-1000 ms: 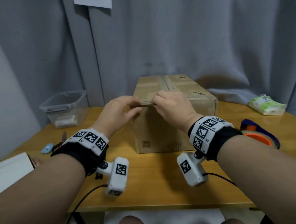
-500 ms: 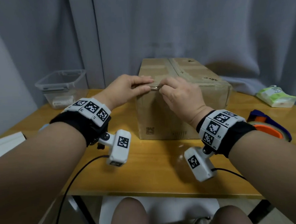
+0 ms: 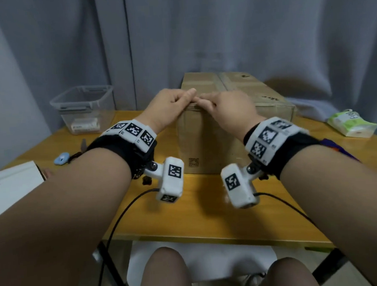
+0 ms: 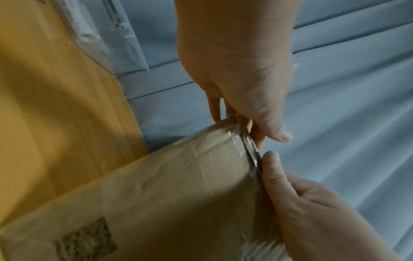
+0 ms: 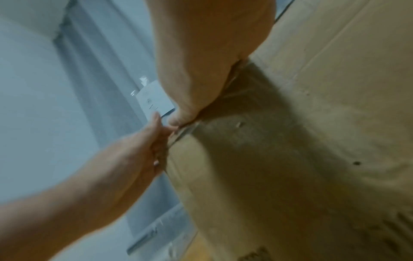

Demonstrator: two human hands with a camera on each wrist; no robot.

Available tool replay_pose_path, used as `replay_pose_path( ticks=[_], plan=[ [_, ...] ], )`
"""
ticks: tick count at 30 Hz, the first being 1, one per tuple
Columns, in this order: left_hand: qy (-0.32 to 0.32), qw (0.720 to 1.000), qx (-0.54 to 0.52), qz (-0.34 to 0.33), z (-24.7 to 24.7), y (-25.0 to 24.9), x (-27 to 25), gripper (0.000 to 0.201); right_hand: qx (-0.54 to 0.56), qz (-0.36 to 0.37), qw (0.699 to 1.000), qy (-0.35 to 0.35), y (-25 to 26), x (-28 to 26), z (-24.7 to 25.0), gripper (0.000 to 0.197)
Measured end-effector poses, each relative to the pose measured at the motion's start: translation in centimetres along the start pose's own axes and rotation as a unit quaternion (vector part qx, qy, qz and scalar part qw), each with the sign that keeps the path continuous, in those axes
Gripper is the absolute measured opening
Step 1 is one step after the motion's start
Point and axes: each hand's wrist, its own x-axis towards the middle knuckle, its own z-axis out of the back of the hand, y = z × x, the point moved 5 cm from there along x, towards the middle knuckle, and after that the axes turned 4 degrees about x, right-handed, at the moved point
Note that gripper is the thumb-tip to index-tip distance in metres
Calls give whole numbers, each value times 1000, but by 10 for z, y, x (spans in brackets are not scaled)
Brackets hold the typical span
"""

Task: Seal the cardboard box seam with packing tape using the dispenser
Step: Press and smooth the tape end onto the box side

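Observation:
A brown cardboard box stands on the wooden table, with clear tape along its top seam. Both hands meet at the near top edge. My left hand presses bent fingertips on the edge near the corner, thumb free; in the left wrist view it touches the shiny tape folded over the edge. My right hand pinches the taped edge between thumb and index finger. Only a blue and orange sliver of the tape dispenser shows behind my right wrist.
A clear plastic tub sits at the back left. A small blue object and a white sheet lie at the left edge. A green tissue pack lies at the back right. Grey curtains hang behind.
The hands have drawn together along the box's near top edge until their fingertips meet. The left fingers have bent more. The head view has shifted.

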Motion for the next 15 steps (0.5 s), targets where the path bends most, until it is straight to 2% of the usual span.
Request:
replay_pose_path(
  ticks=[3, 6, 12, 15],
  plan=[
    [-57, 993, 93, -53, -9, -3, 4, 37, -16, -18, 1000, 8, 2, -7, -4, 49],
    [-67, 991, 87, -70, -12, 3, 0, 44, -51, -24, 998, 14, 3, -9, 0, 48],
    [-16, 988, 94, -121, -14, 2, -16, 34, -14, -18, 999, 32, 1, -11, -6, 51],
    [12, 991, 103, -85, -9, -1, -15, 34, 14, 30, 997, 67, -7, -14, -1, 59]
  ],
)
